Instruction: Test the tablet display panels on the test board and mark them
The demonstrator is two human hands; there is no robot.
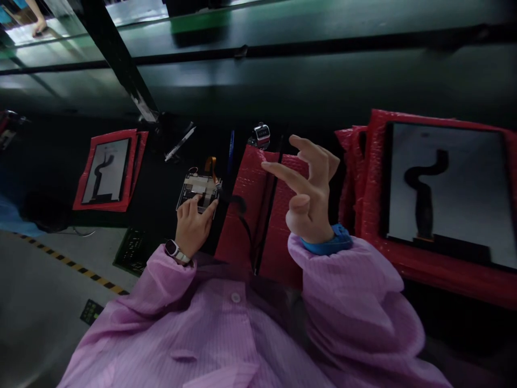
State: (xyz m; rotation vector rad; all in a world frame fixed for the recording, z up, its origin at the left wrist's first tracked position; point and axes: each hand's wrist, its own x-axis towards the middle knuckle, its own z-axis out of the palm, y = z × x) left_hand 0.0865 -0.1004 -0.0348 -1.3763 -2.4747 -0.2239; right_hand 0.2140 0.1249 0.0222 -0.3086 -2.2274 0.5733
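Note:
My left hand (193,223), with a watch at the wrist, rests its fingertips on a small circuit-board device (197,187) with an orange flex cable (210,166). Its fingers are apart and grip nothing. My right hand (310,188), a blue band (329,241) round the wrist, is raised above red padded wrap (283,231). The fingers of this hand are spread, partly bent, with nothing between them. A dark ribbon cable (238,203) lies just right of the device, over the red wrap.
Display panels on red wrap lie at the left (107,172) and right (456,188). Behind are a white pen (180,144), a blue pen (231,151) and a metal counter (262,134). A dark post (117,59) slants at upper left. Another person's hand (39,26) shows far left.

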